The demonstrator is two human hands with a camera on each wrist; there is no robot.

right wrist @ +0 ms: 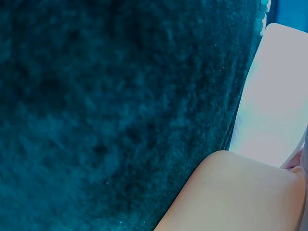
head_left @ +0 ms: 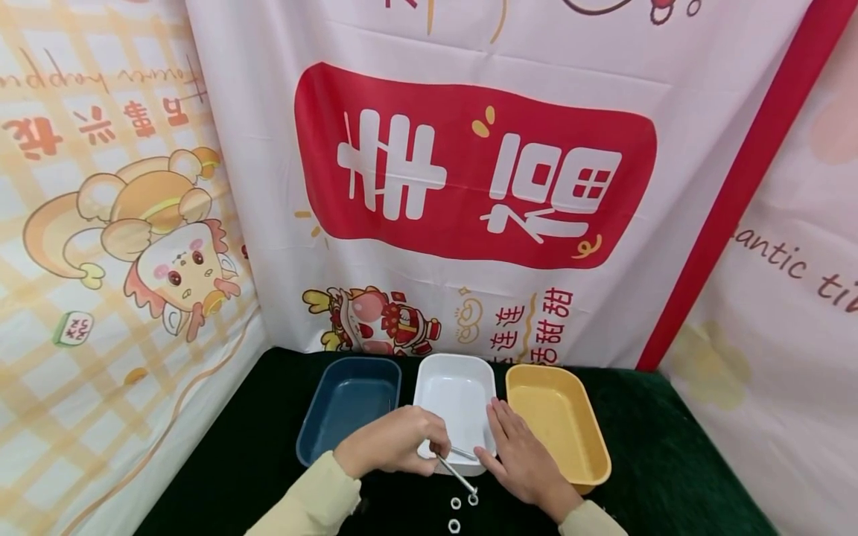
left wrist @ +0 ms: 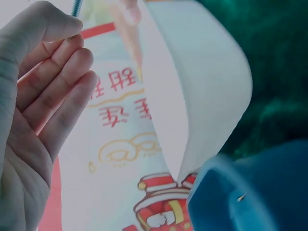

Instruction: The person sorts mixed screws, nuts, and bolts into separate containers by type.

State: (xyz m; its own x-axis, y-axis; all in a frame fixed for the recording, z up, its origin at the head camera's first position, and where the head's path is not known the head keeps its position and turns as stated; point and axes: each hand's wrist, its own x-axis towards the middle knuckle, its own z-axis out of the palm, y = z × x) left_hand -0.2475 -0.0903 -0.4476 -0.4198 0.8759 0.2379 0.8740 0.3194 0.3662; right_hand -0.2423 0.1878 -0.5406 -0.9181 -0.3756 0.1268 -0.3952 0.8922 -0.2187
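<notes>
In the head view my left hand pinches a long metal bolt between thumb and fingers, over the front of the white tray. The bolt slants down to the right, its lower end at a metal nut; whether they touch I cannot tell. Two more nuts, a nearer one and a farther one, lie on the dark green cloth. A second slim metal rod shows at the white tray's front. My right hand rests with straight fingers along that tray's right side. The left wrist view shows the bolt's threads.
A blue tray stands left of the white one, and a yellow tray stands right of it. Printed cloth hangs behind the trays and at both sides. Dark green cloth covers the table.
</notes>
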